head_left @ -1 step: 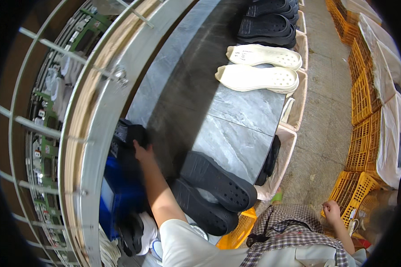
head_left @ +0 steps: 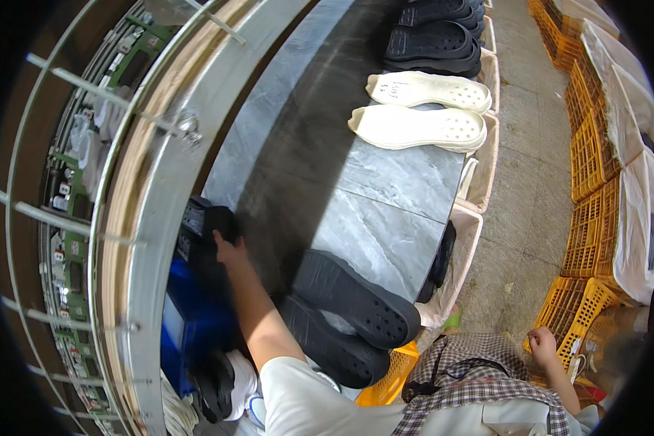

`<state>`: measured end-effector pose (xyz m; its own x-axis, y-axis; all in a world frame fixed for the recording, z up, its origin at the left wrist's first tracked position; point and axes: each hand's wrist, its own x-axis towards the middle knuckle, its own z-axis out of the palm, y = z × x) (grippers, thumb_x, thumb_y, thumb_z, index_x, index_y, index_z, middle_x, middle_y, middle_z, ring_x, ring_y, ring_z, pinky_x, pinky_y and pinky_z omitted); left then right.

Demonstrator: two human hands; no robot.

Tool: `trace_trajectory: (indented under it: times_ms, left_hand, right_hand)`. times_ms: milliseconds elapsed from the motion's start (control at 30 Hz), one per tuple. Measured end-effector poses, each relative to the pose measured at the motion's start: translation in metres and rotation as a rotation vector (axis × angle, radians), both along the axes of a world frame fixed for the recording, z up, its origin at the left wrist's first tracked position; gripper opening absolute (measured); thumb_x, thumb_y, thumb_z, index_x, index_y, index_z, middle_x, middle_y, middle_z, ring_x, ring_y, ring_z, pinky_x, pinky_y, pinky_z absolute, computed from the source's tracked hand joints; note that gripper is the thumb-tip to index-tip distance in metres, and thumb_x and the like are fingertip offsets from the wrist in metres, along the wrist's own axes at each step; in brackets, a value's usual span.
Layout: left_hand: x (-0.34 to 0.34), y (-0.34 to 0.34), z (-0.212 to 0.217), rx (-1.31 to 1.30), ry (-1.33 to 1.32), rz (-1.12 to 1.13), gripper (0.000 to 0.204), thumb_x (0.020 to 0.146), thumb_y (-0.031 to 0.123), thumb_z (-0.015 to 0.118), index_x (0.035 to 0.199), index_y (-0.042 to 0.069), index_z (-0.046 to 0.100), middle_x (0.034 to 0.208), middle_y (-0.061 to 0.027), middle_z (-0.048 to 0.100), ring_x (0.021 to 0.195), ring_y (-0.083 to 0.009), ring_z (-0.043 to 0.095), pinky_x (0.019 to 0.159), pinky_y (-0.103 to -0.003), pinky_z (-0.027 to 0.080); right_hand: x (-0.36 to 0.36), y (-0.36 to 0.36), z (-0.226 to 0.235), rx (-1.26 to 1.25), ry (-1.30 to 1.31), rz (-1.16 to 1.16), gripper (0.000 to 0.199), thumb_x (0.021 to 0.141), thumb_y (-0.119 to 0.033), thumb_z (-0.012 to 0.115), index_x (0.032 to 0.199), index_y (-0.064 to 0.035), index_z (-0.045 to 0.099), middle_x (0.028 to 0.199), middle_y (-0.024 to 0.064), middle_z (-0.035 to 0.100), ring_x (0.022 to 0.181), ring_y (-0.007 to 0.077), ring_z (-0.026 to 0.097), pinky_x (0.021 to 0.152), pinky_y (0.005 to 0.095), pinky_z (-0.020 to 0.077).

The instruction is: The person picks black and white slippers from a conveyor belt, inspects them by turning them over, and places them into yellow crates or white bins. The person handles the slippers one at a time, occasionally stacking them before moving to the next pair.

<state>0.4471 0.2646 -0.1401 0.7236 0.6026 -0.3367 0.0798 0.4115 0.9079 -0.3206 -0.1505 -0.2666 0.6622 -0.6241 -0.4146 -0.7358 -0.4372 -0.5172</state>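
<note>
Grey marbled table, black soles near. Left hand still seems gripping dark item at left; right hand curled, nothing visible inside. Hardly any shift: hold apparently unbroken.

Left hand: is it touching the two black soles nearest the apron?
Apart: the head view shows shaded tabletop between the left hand and those black soles.
</note>
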Motion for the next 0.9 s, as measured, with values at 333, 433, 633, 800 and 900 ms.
trace_trajectory:
  times_ms: [333,433,633,800,900]
  left_hand:
    - [-0.055,-0.047,0.047,-0.672,-0.025,-0.431,0.031,0.099,0.021,0.043,0.126,0.007,0.048,0.113,-0.0128,0.053,0.09,-0.0242,0.055,0.07,-0.037,0.049]
    - [-0.162,-0.103,0.099,-0.745,0.029,-0.723,0.027,0.095,0.017,0.048,0.117,0.004,0.055,0.107,-0.0145,0.058,0.093,-0.0265,0.058,0.071,-0.034,0.048]
    - [-0.368,-0.206,0.168,-0.659,0.187,-1.352,0.031,0.086,0.015,0.057,0.106,-0.008,0.057,0.104,-0.0171,0.057,0.09,-0.024,0.055,0.072,-0.03,0.05]
    - [-0.494,-0.276,0.16,-0.465,0.205,-1.825,0.049,0.086,0.015,0.061,0.13,0.012,0.04,0.113,-0.0124,0.056,0.091,-0.0269,0.059,0.068,-0.036,0.052]
    - [-0.563,-0.315,0.143,-0.357,0.179,-2.044,0.074,0.08,0.01,0.071,0.14,0.013,0.028,0.131,-0.009,0.046,0.117,-0.0255,0.048,0.093,-0.04,0.043]
  right_hand:
    - [0.032,-0.011,0.019,-0.021,-0.048,0.027,0.012,0.079,-0.008,0.058,0.087,-0.0023,0.065,0.082,0.0166,0.06,0.084,0.0351,0.057,0.076,0.0434,0.0463]
    - [0.068,-0.027,0.039,-0.06,-0.199,0.056,0.029,0.078,-0.012,0.061,0.106,-0.0028,0.061,0.095,0.0163,0.061,0.093,0.0347,0.055,0.082,0.0424,0.045]
    - [0.137,-0.035,0.135,0.432,-0.891,-0.091,0.054,0.084,-0.021,0.066,0.132,-0.0058,0.045,0.115,0.0091,0.06,0.112,0.022,0.053,0.098,0.0378,0.041]
    - [0.11,-0.024,0.209,1.127,-1.423,-0.126,0.088,0.088,-0.047,0.059,0.149,-0.0122,0.006,0.147,0.017,0.026,0.134,0.0246,0.03,0.109,0.0397,0.0275]
    - [0.062,-0.028,0.23,1.098,-1.732,-0.303,0.094,0.086,-0.036,0.064,0.149,-0.0107,-0.001,0.15,0.0151,0.017,0.138,0.0255,0.022,0.112,0.04,0.0215]
